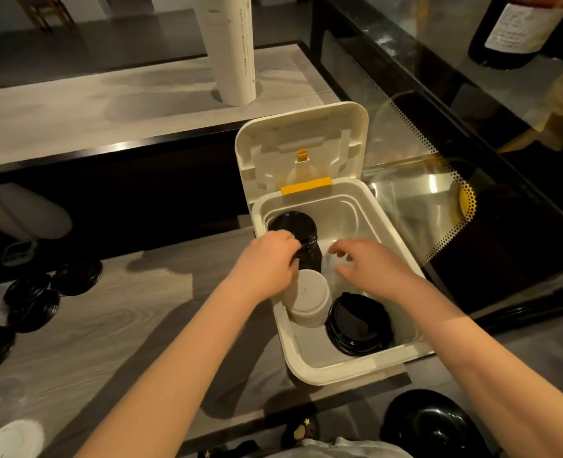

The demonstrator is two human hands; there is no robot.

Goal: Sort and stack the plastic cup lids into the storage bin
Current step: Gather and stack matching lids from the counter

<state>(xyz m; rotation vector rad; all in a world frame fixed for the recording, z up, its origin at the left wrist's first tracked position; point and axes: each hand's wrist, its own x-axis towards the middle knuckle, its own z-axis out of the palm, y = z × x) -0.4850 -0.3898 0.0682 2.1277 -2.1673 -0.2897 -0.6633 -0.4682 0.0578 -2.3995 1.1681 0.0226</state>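
A white storage bin (pixel 395 233) with its hinged cover (pixel 301 140) swung up stands on the grey wooden counter. Inside it a tall stack of black lids (pixel 295 226) stands at the far left, a stack of white lids (pixel 309 299) at the near left, and a low stack of black lids (pixel 357 322) at the near right. My left hand (pixel 266 259) grips the side of the tall black stack. My right hand (pixel 369 266) hovers in the bin with fingers curled over a faint clear stack (pixel 333 276); whether it holds that, I cannot tell.
Loose black lids (pixel 32 302) lie scattered on the counter at the left, with a white lid (pixel 9 439) at the bottom left. A tall white sleeve of cups (pixel 230 47) stands on the far shelf. A glass display case (pixel 455 180) borders the bin's right side.
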